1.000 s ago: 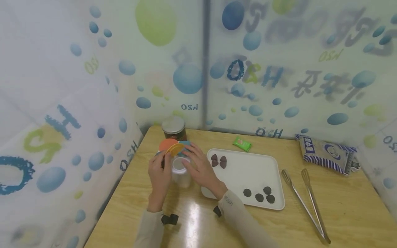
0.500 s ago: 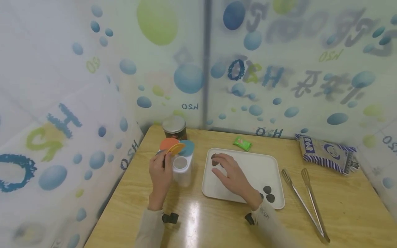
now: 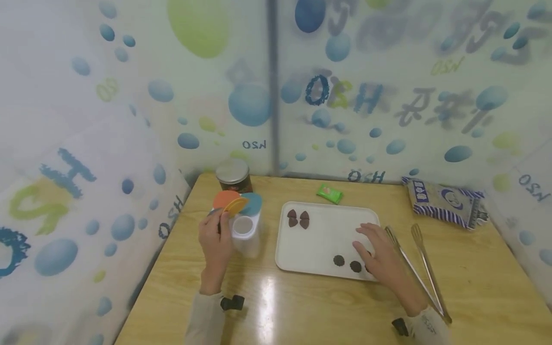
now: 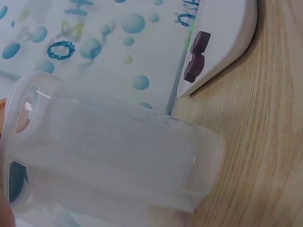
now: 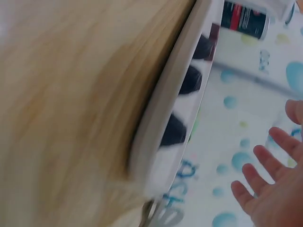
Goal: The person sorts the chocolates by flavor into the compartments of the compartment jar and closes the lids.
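Just inside the right hand (image 3: 379, 254), its fingers spread and holding nothing, lie dark round pieces (image 3: 355, 266), partly hidden by it, near the close edge of a white tray (image 3: 319, 239); that hand is much the nearer. The tray's long axis runs crosswise between the hands. The left hand (image 3: 214, 242) pinches a tilted yellow lid (image 3: 235, 206), the upright container (image 3: 247, 245) just to its right. Farther off, between both hands, sit brown wedges (image 3: 293, 214).

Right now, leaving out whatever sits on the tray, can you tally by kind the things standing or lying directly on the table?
Container: 1
Tray: 1
Tin: 1
Tongs: 1 pair
Packets, green and striped: 2
Total: 6, the tongs counted as one
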Motion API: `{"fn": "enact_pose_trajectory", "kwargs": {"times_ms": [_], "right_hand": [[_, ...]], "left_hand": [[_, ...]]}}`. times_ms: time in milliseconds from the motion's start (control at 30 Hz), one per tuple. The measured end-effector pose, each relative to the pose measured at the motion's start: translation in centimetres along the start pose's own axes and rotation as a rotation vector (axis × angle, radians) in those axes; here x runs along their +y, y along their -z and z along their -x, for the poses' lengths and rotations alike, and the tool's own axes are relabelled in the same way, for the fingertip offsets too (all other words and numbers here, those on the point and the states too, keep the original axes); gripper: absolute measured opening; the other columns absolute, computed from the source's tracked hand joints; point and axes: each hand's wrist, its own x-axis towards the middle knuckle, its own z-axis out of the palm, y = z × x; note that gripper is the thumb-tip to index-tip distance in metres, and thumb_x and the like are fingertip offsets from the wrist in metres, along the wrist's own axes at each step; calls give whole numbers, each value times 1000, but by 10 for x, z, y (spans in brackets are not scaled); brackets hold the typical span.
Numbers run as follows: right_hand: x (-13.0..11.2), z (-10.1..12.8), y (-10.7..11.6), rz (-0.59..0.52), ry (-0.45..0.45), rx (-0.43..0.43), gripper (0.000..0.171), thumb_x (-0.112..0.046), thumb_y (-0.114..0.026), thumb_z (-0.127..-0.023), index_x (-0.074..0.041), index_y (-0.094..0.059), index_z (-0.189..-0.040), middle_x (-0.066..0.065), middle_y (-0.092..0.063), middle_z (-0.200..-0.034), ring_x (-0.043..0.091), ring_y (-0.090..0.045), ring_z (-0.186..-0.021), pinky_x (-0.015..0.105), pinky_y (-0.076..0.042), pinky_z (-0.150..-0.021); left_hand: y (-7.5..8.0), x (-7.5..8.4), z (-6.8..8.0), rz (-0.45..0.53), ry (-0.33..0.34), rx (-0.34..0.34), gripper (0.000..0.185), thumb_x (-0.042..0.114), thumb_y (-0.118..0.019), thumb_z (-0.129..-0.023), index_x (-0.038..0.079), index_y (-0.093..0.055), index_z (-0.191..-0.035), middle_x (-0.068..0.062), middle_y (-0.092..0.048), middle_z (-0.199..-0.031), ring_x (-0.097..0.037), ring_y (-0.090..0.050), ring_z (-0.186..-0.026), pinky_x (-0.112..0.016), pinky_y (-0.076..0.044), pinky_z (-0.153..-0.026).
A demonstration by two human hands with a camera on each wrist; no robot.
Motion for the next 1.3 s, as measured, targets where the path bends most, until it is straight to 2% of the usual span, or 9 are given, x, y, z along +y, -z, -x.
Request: {"fn": "enact_pose_trajectory", "kwargs": {"times_ms": [200,367,467,667,733,833,1033,1233,1300], "right_hand": [[32,32,45,1,-223,61,36,-15,-64,-96,4,-58,-126,29,-56,-131,49,-46,-123,65,-34,-98],[52,60,68,39,-393,88,41,-19,-60,-98,10,-54,-126,36,-52,-129,56,-41,-122,69,-30,-99],[59,73,74,109,-484,26,53,-26,-62,-97,16,-50,-127,42,-50,-127,59,-41,-119,68,-31,-97],[68,76,83,167,-660,-263,92,-54,-61,-93,24,-34,-137,48,-45,-127,61,-47,-112,68,-43,-87],[70,74,84,170,-683,-351,97,-58,-59,-93,23,-32,-138,47,-46,-126,59,-50,-109,65,-46,-83],[72,73,86,183,-680,-407,96,-59,-60,-92,23,-35,-136,44,-53,-117,50,-59,-96,54,-51,-72],[75,73,86,137,-697,-408,81,-53,-60,-94,20,-47,-124,22,-60,-92,27,-56,-78,35,-44,-60],[79,81,86,131,-615,-297,62,-37,-54,-100,21,-49,-121,33,-58,-99,41,-61,-84,53,-50,-68],[78,82,88,120,-628,-308,63,-39,-49,-102,19,-47,-125,37,-58,-105,48,-61,-90,58,-50,-72]], "left_hand": [[1,0,0,7,-21,-10,13,1,-61,-94,-8,-70,-98,-24,-73,-96,-41,-64,-92,-53,-44,-86],[2,0,0,10,-15,-4,12,0,-61,-94,-7,-70,-97,-22,-73,-96,-40,-64,-93,-52,-44,-86],[2,1,0,13,-10,-7,12,1,-61,-94,-7,-70,-97,-22,-73,-95,-40,-64,-92,-52,-44,-85],[2,1,-1,8,5,-16,13,3,-62,-95,-7,-70,-98,-23,-73,-98,-41,-63,-95,-51,-43,-87],[3,1,-1,5,5,-18,14,3,-61,-95,-7,-70,-98,-24,-73,-98,-41,-63,-95,-50,-43,-86],[3,1,1,1,7,-21,14,3,-61,-95,-7,-70,-99,-24,-73,-100,-41,-63,-94,-48,-43,-86],[4,0,2,-2,3,-13,14,2,-62,-94,-7,-70,-99,-23,-73,-101,-40,-63,-95,-48,-43,-85],[4,1,1,9,-9,-18,13,1,-62,-94,-7,-71,-99,-23,-73,-101,-40,-63,-95,-49,-43,-86],[4,2,1,11,-11,-23,13,1,-62,-94,-7,-70,-99,-23,-73,-101,-40,-63,-95,-49,-43,-87]]}}
